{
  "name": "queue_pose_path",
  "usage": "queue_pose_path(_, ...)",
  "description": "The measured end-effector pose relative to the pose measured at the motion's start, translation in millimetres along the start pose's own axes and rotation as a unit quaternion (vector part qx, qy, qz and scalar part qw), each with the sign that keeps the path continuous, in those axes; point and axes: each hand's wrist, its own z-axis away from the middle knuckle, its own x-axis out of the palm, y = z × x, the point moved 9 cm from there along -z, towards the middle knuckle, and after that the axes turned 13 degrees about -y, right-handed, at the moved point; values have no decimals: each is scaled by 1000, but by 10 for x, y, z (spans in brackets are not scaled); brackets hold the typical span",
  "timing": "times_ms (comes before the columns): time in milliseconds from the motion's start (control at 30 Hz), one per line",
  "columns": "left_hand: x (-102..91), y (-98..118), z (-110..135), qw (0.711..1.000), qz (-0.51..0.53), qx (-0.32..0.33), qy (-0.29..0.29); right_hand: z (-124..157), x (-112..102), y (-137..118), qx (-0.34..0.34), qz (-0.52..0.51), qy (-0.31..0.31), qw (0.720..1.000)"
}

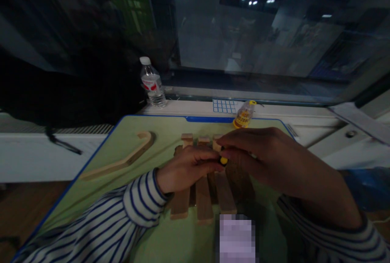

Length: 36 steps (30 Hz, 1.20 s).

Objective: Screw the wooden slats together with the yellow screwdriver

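Several flat wooden slats (203, 204) lie side by side on the green tabletop, with dark brown wood (239, 177) showing beneath and beside them. My left hand (191, 167) rests across the slats, its thumb and fingers pinched together. From the right comes my right hand (258, 149), its fingers bent down over the rightmost slat. Between the fingertips of both hands is a small yellow piece (224, 160) with something black around it. Both hands close on this piece; most of it is hidden by the fingers, so its kind cannot be made out.
A hooked wooden piece (122, 163) lies on the left of the blue-edged green table (158, 125). On the sill behind stand a water bottle (152, 86) and a small yellow-capped bottle (244, 115). A dark window (201, 52) rises beyond. A blurred patch (237, 238) is at the front.
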Motion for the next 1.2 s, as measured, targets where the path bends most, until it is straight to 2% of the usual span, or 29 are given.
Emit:
queue_pose_path(300, 3, 67, -3, 999, -26, 21, -8, 11, -27, 5, 18, 8, 2, 1000)
queue_pose_path(433, 6, 28, 7, 1000, -3, 21, 4, 12, -12, 15, 20, 9, -1, 1000)
queue_pose_path(567, -22, -55, 30, 997, 66, 17, 34, 2, 1, 24, 23, 2, -2, 1000)
queue_pose_path(700, -49, -120, 49, 997, 56, -11, 53, -19, 20, -7, 14, 0, -9, 1000)
queue_pose_path(900, -36, -74, 35, 998, 55, -12, 32, 21, -42, -67, -9, -11, 10, 1000)
queue_pose_path(1067, -63, -49, 35, 998, 41, -2, 47, 60, -72, -112, -39, -30, 10, 999)
queue_pose_path(1200, -31, -37, 18, 999, 36, 7, 27, 54, -49, -79, -30, -22, 11, 999)
